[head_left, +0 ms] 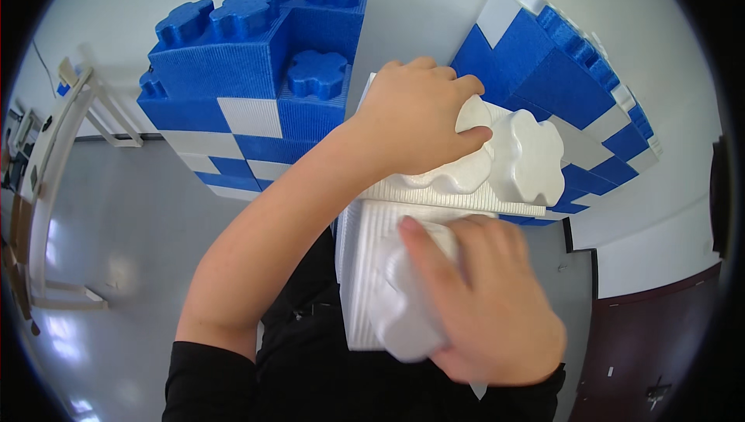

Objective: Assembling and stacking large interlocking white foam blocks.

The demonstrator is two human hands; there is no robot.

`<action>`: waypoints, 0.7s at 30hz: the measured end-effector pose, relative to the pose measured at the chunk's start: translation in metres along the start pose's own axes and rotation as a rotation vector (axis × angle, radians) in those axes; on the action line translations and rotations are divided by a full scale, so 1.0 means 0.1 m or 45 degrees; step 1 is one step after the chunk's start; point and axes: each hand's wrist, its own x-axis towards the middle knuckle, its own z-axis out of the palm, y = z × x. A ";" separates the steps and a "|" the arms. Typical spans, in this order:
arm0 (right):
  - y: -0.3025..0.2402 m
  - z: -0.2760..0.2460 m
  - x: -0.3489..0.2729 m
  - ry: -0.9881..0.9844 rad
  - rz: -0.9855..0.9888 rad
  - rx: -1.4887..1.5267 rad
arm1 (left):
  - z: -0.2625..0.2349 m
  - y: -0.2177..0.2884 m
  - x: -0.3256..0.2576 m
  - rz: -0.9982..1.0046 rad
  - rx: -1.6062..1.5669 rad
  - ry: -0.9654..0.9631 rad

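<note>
Gripping 1 white block (434,212) (studded), both hands' fingers (458,104) curl tightly closed around it.

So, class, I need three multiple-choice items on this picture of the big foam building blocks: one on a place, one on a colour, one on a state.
1. Where is the left hand?
A. on the studs on top of the white block
B. flat on the floor
C. on the blue wall

2. What colours make up the block wall at upper left?
A. red and yellow
B. blue and white
C. green only

3. How is the right hand placed?
A. hanging free
B. closed round a stud of the white block
C. resting in a pocket

Answers: 1 A, its fingers lie over the white studs. 2 B, blue blocks with white patches. 3 B, fingers wrap the lower stud.
</note>
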 end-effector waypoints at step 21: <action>0.57 -0.04 -1.10 0.137 0.444 -0.158 | -0.06 0.01 0.02 -0.033 -0.031 -0.064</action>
